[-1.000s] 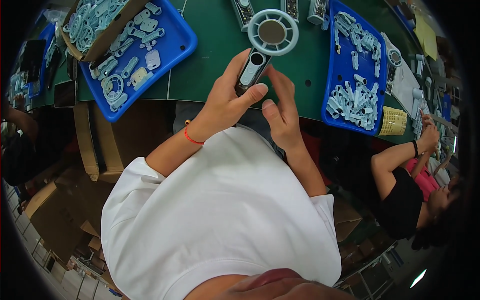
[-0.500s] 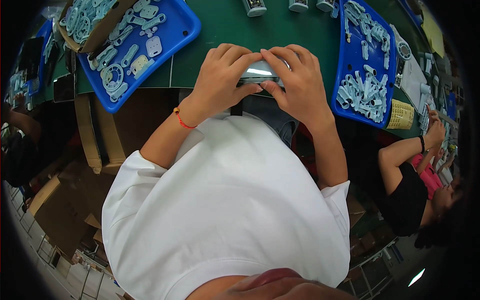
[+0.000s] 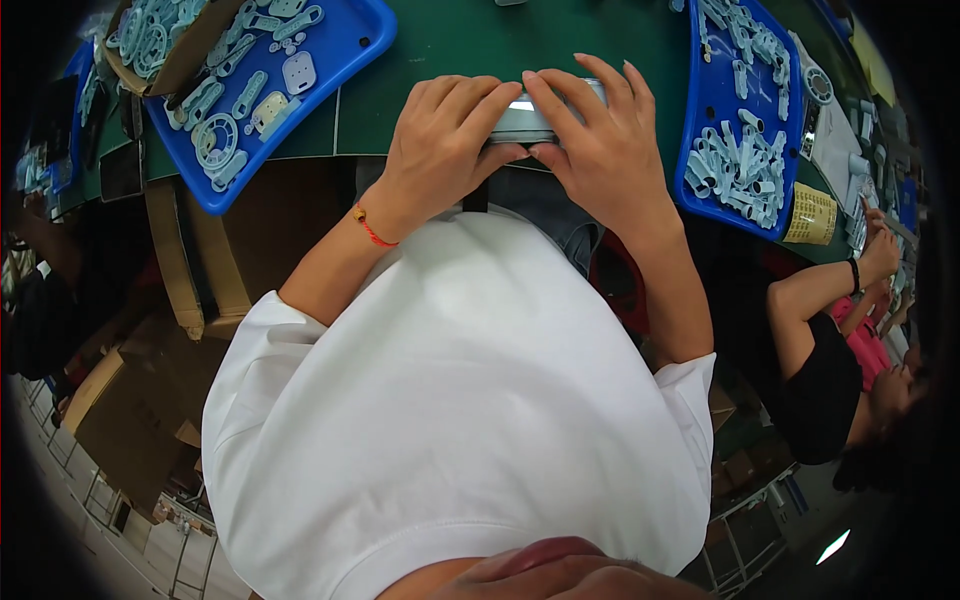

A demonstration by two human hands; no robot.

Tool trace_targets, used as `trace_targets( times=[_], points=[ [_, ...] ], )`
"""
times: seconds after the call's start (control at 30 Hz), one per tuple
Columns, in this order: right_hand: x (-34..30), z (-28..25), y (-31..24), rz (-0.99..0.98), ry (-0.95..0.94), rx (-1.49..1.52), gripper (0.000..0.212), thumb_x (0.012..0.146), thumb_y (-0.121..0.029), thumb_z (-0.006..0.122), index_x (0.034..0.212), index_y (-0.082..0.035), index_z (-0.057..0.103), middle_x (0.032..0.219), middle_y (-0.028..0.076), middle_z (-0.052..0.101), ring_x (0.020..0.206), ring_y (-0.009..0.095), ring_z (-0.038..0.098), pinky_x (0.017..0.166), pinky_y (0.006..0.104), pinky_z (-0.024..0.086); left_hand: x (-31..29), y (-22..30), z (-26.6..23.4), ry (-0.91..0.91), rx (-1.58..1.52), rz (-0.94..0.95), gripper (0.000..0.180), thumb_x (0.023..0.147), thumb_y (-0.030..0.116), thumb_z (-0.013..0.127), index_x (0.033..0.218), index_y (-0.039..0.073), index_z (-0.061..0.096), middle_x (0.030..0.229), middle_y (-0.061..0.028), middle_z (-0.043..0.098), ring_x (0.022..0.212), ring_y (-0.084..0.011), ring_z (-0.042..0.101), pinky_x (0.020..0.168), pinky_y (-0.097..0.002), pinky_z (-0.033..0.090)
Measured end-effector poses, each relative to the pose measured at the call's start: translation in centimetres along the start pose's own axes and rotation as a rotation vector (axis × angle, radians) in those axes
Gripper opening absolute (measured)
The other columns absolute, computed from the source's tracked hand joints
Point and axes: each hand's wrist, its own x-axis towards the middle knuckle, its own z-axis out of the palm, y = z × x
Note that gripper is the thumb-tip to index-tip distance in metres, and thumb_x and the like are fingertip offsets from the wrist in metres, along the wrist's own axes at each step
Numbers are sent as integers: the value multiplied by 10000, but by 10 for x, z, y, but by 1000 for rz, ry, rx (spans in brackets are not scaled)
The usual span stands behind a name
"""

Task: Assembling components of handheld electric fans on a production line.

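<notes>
A glossy, pale grey-blue casing [image 3: 524, 120] with rounded sides lies between my hands at the near edge of the green table. My left hand [image 3: 440, 150] is closed on its left end, thumb along the near side and fingers over the top. On the other end, my right hand [image 3: 605, 150] holds it between thumb and index finger, while the remaining fingers spread apart and lift. Both thumb tips nearly meet in front of the casing. My fingers cover its ends, so its exact kind cannot be made out.
Left, a blue tray [image 3: 352, 62] holds light blue plastic parts, with a cardboard box [image 3: 205, 60] of more on it. Another blue tray [image 3: 690, 130] with small parts stands right, beside a yellow label [image 3: 812, 215]. A co-worker's arm [image 3: 815, 290] is at far right.
My right hand's outer fingers have lifted and spread away from the casing. Both hands and the casing sit slightly higher in view; the view itself has shifted a little.
</notes>
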Motion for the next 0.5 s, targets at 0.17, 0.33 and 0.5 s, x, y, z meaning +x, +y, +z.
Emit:
trace_targets(
  times=[0.17, 0.33, 0.5],
  points=[
    [-4, 13, -1, -4, 83, -54, 545, 582, -202, 773, 1097, -130, 610, 1054, -18, 596, 1071, 226, 496, 922, 411, 381, 1, 2, -2, -59, 9, -28, 607, 560, 137, 799, 1108, 70, 548, 1001, -79, 592, 934, -254, 545, 813, -363, 411],
    [-5, 17, -1, 4, 138, -36, 549, 562, -193, 774, 1083, -128, 614, 1032, -16, 604, 1046, 227, 507, 907, 410, 390, -2, 1, 4, 18, -41, -69, 608, 547, 136, 808, 1099, 85, 557, 1012, -75, 595, 936, -258, 546, 814, -366, 414],
    [2, 5, 5, -27, -5, 42, 540, 652, -173, 743, 1165, -130, 581, 1076, 12, 597, 1077, 246, 498, 921, 412, 383, 3, -9, -2, -50, -133, -77, 525, 619, 192, 787, 1086, 74, 577, 1008, -83, 598, 927, -262, 545, 792, -357, 430]
  ],
)
